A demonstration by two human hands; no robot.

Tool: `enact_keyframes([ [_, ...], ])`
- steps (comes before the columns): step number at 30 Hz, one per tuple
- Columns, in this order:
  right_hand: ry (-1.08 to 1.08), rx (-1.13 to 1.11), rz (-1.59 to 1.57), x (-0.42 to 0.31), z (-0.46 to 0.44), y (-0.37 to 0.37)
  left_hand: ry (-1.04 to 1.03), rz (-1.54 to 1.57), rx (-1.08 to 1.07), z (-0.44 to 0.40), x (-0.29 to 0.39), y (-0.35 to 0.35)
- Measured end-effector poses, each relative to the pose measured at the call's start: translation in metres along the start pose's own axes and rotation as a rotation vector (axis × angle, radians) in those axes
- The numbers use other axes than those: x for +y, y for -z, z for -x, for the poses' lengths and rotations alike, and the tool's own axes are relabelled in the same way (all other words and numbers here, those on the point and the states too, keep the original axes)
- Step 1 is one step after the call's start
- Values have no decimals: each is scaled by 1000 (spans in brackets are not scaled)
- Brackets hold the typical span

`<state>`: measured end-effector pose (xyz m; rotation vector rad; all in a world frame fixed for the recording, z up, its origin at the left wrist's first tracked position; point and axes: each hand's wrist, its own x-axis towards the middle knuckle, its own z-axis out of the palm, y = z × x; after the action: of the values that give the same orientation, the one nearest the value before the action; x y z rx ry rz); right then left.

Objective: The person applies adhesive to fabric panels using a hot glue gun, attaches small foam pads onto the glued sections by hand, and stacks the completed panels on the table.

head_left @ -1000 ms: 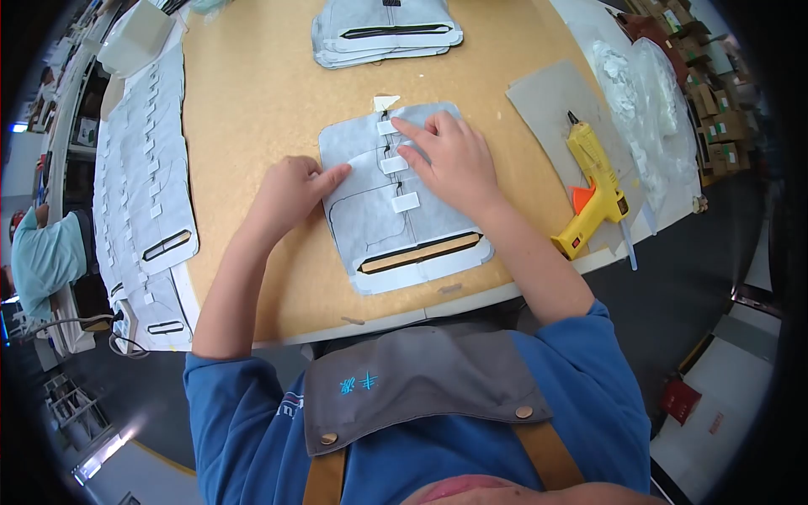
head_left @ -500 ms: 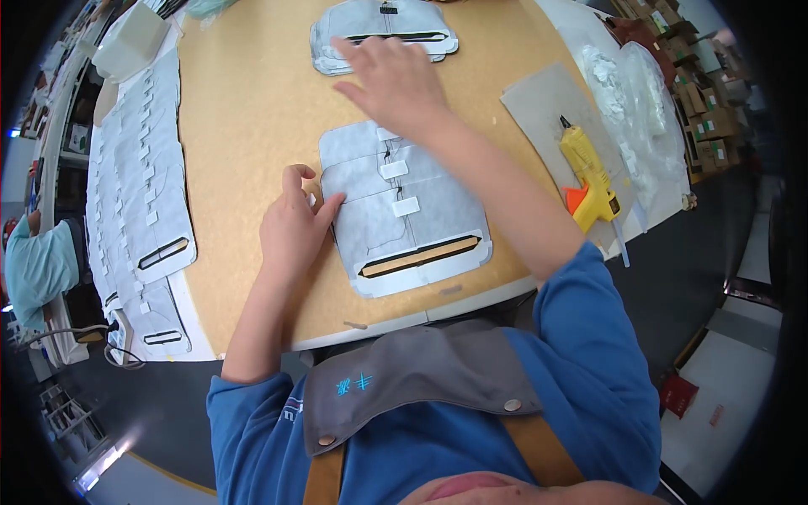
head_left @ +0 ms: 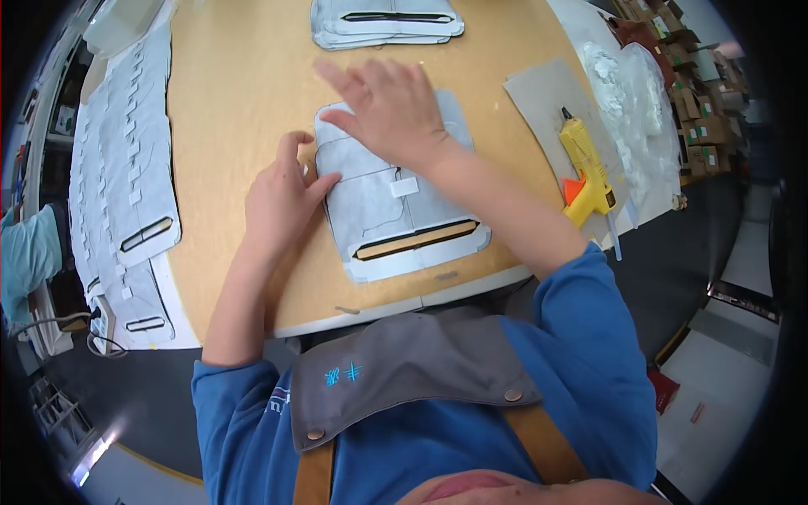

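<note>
A grey fabric panel [head_left: 362, 206] with a long black-edged slot, thin wires and white tabs lies flat on the tan board. My left hand [head_left: 286, 187] is at the panel's left edge, thumb on the edge and fingers curled apart; a small white bit shows between thumb and forefinger. Above the panel's upper part hovers my right hand [head_left: 383, 109], slightly blurred, its fingers spread with nothing visible in them. It hides the upper tabs. One white tab [head_left: 405, 187] shows below my right wrist.
Stacked similar panels [head_left: 387, 23] lie at the far edge. Overlapping panels [head_left: 126, 160] line the left. To the right are a yellow glue gun [head_left: 589, 168] on a grey sheet [head_left: 539, 93] and clear plastic bags [head_left: 635, 109]. A person's light-green sleeve [head_left: 32, 257] shows far left.
My right hand has gone from the panel's tabs up toward the far stack, then back over the panel's top. My left hand has opened from its closer grip at the left edge.
</note>
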<state>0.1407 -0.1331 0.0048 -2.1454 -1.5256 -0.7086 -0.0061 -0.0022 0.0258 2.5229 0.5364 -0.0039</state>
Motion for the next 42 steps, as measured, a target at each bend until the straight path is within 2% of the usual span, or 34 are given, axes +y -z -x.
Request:
enact_keyframes([
  [1, -64, 126, 11, -1, -9, 15, -13, 10, -18, -4, 1, 3],
  [5, -24, 71, -21, -32, 12, 43, 1, -22, 41, -23, -9, 3],
  [7, -2, -199, -155, -44, 58, 22, -74, -150, 92, -45, -8, -9],
  [8, 11, -186, -159, -40, 59, 23, -40, -176, 57, -51, -1, -5],
  [10, -3, -5, -75, -37, 57, 23, -9, -184, 41, -56, 0, 3],
  [11, -5, -10, -98, -37, 57, 23, 32, -189, 28, -57, -5, 12],
  [13, 11, 17, -144, -34, 58, 24, -48, -189, 26, -68, 0, -2],
  [17, 47, 95, -235, -30, 56, 27, 72, -85, -312, -68, 11, 22],
  [19, 10, 117, -302, -27, 55, 28, 86, 20, -358, -57, 4, 27],
  [21, 5, 138, -345, -23, 57, 28, 70, 138, -497, -37, 4, 27],
  [23, -39, 173, -362, -20, 61, 24, -34, 99, -413, -19, 2, 18],
  [25, -14, 192, -398, -21, 56, 26, -21, 94, -341, -4, 4, 5],
  [27, 12, 210, -420, -20, 55, 28, -61, 108, -164, 3, -3, -7],
  [29, -25, 322, -479, -16, 64, 33, -71, 114, -212, 13, -4, 16],
  [31, -16, 323, -444, -14, 68, 35, -18, 188, -193, 28, -21, 41],
  [35, -38, 318, -456, -12, 66, 34, 230, 161, -199, 66, -81, 115],
  [41, -91, 251, -491, -13, 61, 34, 551, -106, -67, 123, -168, 189],
  [42, -81, 228, -490, -12, 60, 34, 530, -108, -39, 133, -207, 191],
])
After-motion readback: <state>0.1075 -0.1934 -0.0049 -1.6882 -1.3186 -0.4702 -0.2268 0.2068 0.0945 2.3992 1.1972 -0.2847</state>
